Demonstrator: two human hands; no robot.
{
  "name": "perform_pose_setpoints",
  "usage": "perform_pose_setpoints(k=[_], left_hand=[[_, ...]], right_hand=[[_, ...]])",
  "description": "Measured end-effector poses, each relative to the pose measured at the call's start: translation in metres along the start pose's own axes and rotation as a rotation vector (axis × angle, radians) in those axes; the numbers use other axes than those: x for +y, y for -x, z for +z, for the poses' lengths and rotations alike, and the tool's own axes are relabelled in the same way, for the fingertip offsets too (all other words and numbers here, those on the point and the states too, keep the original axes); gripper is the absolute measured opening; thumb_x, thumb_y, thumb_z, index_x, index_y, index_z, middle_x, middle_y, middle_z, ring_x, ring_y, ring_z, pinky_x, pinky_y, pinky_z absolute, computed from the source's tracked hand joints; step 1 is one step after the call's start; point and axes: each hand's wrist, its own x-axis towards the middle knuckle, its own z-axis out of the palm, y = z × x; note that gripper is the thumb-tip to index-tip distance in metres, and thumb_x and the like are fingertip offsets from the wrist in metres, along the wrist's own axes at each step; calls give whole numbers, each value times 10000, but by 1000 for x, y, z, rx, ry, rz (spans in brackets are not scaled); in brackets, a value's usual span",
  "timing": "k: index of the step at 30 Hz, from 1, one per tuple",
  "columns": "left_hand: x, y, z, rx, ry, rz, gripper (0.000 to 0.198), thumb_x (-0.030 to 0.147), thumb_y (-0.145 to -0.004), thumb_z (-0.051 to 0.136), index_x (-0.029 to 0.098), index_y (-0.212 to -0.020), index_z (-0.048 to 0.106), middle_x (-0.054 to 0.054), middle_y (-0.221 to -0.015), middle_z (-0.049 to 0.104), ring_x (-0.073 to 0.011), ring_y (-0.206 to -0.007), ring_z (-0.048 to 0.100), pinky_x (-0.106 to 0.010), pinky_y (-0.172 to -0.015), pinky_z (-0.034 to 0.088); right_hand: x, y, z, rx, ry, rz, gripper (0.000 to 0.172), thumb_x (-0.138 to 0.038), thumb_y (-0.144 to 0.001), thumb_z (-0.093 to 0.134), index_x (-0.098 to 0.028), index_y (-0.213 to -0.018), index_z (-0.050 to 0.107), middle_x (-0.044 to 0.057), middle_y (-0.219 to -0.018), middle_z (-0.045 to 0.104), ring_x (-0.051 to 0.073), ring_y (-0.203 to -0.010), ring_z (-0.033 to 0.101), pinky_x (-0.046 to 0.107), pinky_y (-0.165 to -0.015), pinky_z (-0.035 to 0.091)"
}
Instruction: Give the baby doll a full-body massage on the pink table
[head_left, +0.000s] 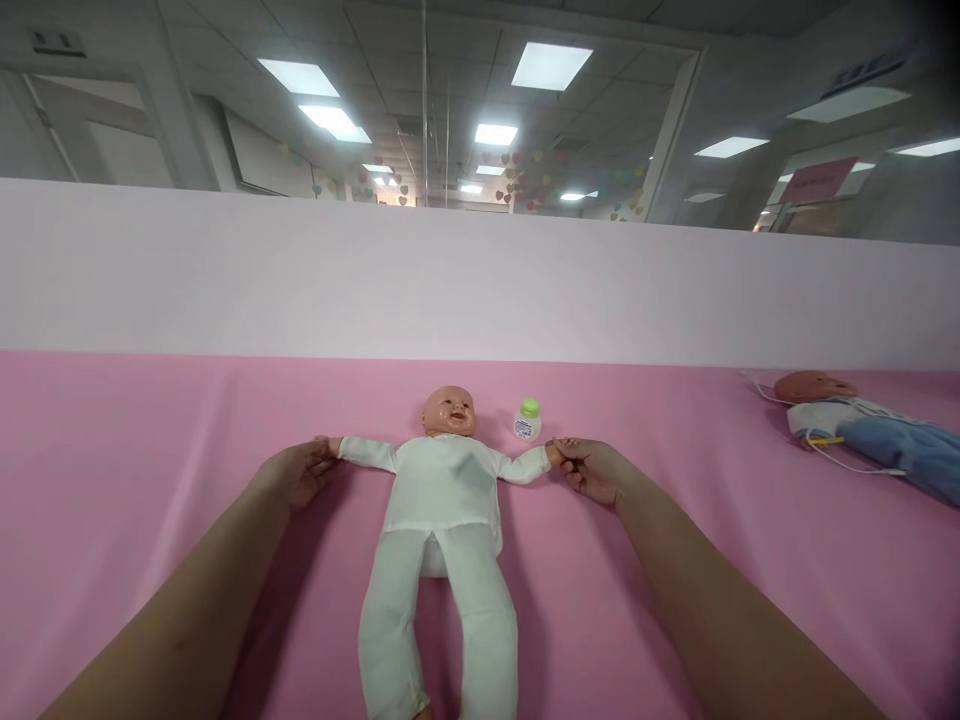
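Observation:
A baby doll (446, 490) in a white top and white trousers lies face up on the pink sheet, its legs toward me and its arms spread to both sides. My left hand (301, 472) is closed on the doll's hand at the left. On the other side, my right hand (596, 470) pinches the doll's other hand. Close to my right hand, beside the doll's head, stands a small clear bottle (527, 422) with a green cap and a printed label.
At the far right a second doll (885, 430) in blue and white clothing lies on the pink sheet (150, 420), with a white cord and a yellow item on it. A white panel (480, 290) rises behind the sheet, with glass above it.

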Motion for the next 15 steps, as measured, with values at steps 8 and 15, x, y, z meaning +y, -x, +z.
perform_pose_setpoints(k=[8,15], left_hand=[[-6,1,0,76,-241,122,156,205,-745,777,184,-890,721,-63,-856,747,-184,-676,691,-238,-513,515],[-10,-11,0,83,-180,124,88,162,-843,649,148,-768,693,-39,-706,684,-139,-599,627,-217,-532,523]], right_hand=[[3,6,12,74,102,-60,237,-393,-861,724,-162,-894,680,-20,-653,515,82,-516,372,212,-455,271],[6,-1,12,195,147,-109,182,-317,-802,748,-167,-846,655,-20,-638,524,77,-503,329,225,-456,228]])
